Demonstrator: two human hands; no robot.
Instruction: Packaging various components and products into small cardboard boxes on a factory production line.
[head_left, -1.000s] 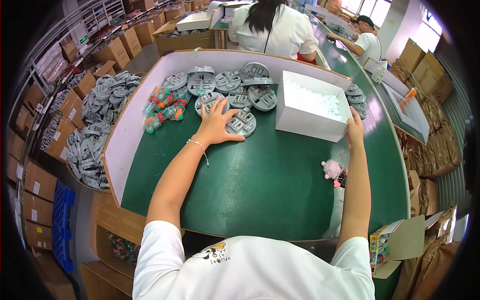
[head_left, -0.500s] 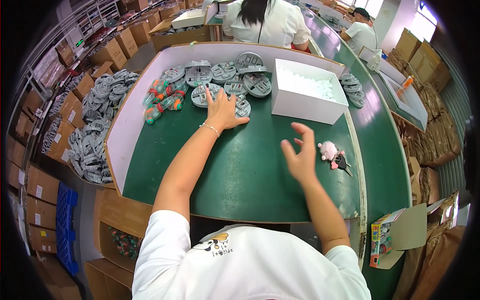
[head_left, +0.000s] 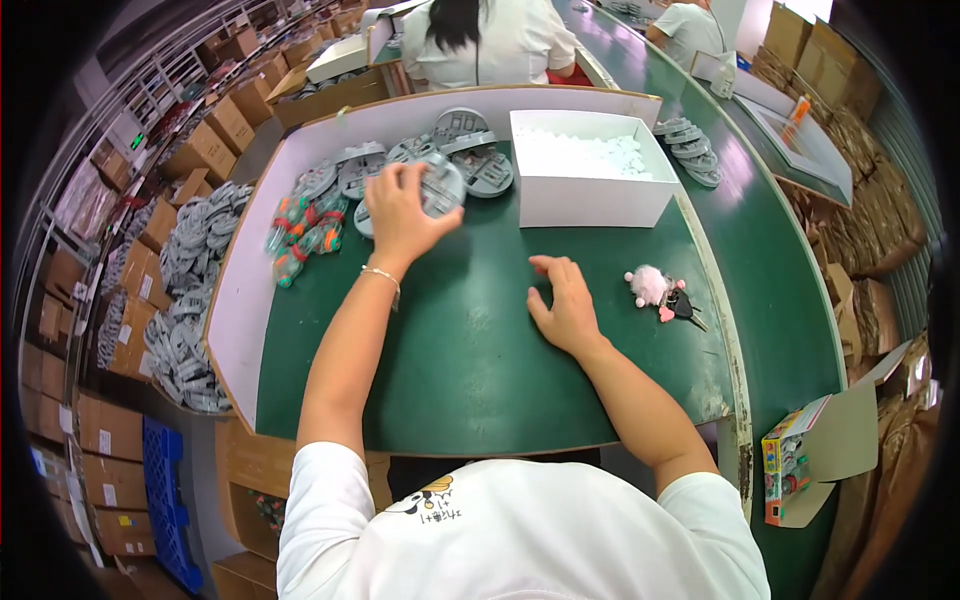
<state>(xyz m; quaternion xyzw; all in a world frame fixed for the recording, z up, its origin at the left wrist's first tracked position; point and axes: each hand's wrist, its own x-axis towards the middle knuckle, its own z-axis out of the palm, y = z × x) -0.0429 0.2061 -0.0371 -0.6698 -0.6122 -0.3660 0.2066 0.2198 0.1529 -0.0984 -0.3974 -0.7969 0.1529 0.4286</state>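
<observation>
My left hand (head_left: 403, 216) is lifted over the green table (head_left: 470, 350) and grips a round grey plastic tray (head_left: 441, 185) by its edge. More grey trays (head_left: 470, 160) lie in a pile behind it, beside several small colourful toy pieces (head_left: 305, 225). Fingers spread, my right hand (head_left: 563, 305) rests flat on the table top and holds nothing. A white open box (head_left: 590, 180) full of white pieces stands just beyond the right hand.
A pink fluffy keychain with keys (head_left: 662, 292) lies right of my right hand. Grey trays are heaped on the left ledge (head_left: 185, 290). A printed carton (head_left: 800, 460) stands at the lower right. Another person (head_left: 480, 40) sits across the table; cardboard boxes line both sides.
My right hand came down from the white box's edge to lie flat on the table. My left hand closed on a grey tray and lifted it from the pile.
</observation>
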